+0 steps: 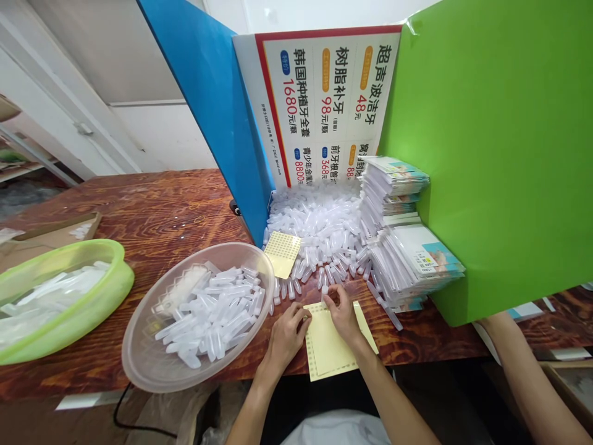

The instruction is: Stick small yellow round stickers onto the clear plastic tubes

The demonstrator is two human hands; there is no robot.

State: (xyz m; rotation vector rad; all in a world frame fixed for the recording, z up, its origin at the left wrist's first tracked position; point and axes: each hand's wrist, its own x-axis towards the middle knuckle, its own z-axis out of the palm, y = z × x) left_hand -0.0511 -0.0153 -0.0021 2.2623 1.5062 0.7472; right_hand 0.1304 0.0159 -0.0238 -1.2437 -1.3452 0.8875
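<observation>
On the table edge in front of me lies a yellow sticker sheet (331,346) with rows of small dots along its borders. My left hand (288,334) is at its upper left edge, thumb and forefinger pinched together; whatever is between the fingertips is too small to make out. My right hand (341,314), over the sheet's upper part, pinches a small translucent plastic tube (325,289) by its white end. Just beyond is a heap of similar tubes (319,228). A second, smaller dotted sticker sheet (283,253) rests on the heap's left side.
A pinkish plastic basket (139,352) of tubes stands at left, beside a green basket (118,272) holding clear plastic pieces. Stacked printed cards (403,259) rise at right. Blue (217,111) and green (500,154) panels flank the heap. Another person's arm (523,371) reaches in at right.
</observation>
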